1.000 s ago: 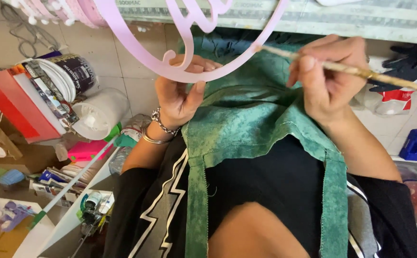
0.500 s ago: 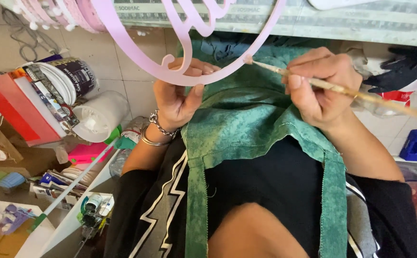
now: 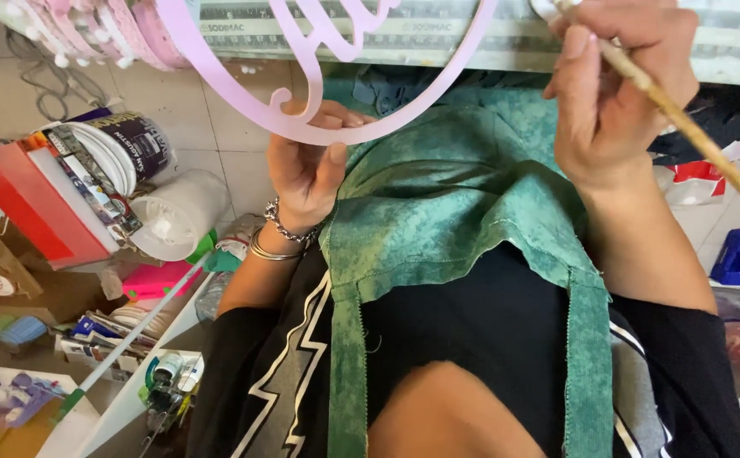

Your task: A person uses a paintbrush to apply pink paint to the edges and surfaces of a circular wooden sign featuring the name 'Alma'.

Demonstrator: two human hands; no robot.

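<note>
Head view: your two hands work on a pink ring.

Your left hand [image 3: 306,165] grips the lower rim of the pink cut-out ring [image 3: 302,127] (just above your green apron [image 3: 455,203]); your right hand [image 3: 616,85] is closed around a thin wooden brush handle [image 3: 692,127], up near the table edge [image 3: 438,34].

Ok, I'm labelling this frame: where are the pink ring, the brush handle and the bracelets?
pink ring [image 3: 242,100], head view, on its lower left rim.
brush handle [image 3: 692,134], head view, mid-shaft below the right hand.
bracelets [image 3: 278,239], head view, on the left wrist.
</note>
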